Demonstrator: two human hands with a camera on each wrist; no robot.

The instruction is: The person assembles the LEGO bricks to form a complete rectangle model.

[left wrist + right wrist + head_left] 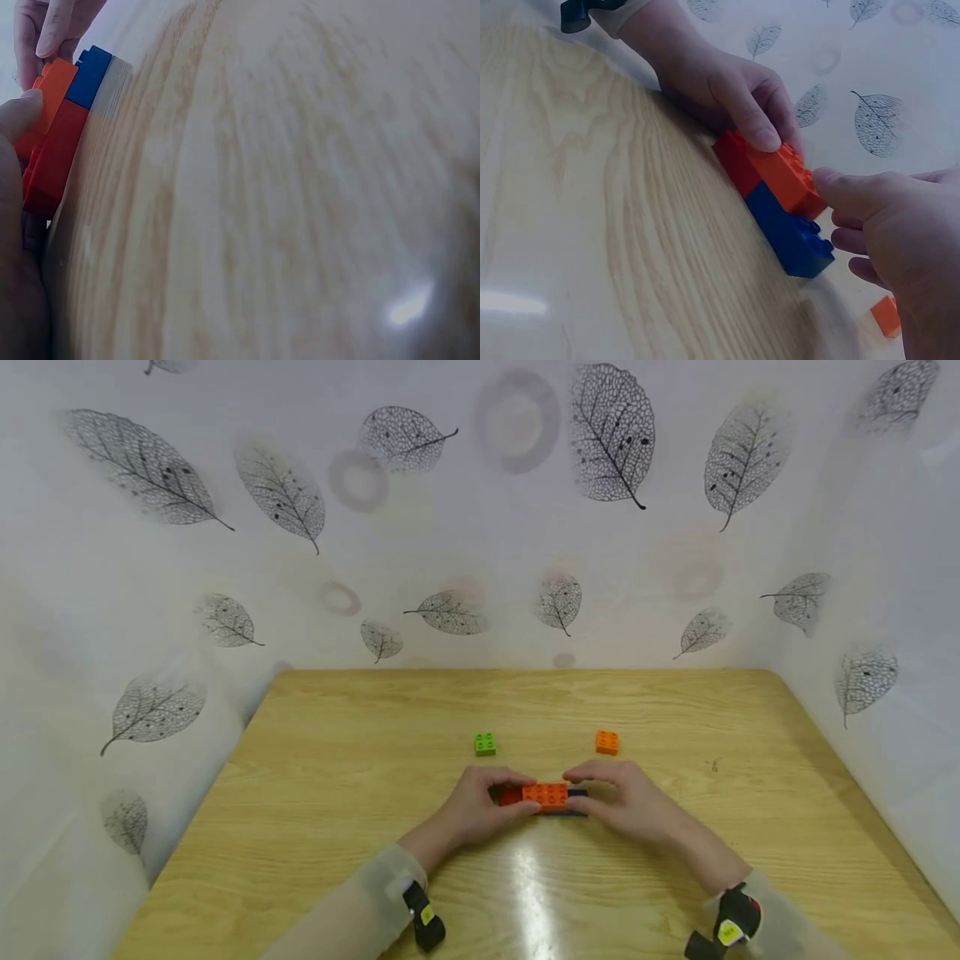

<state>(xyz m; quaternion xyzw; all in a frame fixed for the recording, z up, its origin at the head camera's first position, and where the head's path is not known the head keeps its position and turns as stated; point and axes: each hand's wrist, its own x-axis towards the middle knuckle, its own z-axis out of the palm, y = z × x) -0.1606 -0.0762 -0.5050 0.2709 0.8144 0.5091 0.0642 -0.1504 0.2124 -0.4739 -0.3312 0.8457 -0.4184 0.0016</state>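
Orange block [545, 795] sits on red block [737, 165], blue block [784, 236], on counter [360, 735]. Left hand [476, 803] pinches it, 9 o'clock; right hand [628, 800], 3 o'clock, can't tell grip. Likely light, hard; pinch long sides.

passage between green brick [485, 744] and small orange brick [607, 742], stack [545, 797] in front

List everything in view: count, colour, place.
Wood-grain tabletop: one, tan, foreground
Leaf-print sheet: one, white, behind
Red oblong plastic brick: one, red, centre
Blue oblong plastic brick: one, blue, abutting red's right
Orange oblong plastic brick: one, orange, atop both
Green square plastic brick: one, green, behind, left
Orange square plastic brick: one, orange, behind, right
Wrist devices: two, black, wrists
Sleeves: two, pale, both forearms
Left grip: one, pinching orange oblong brick
Right grip: one, near blue brick
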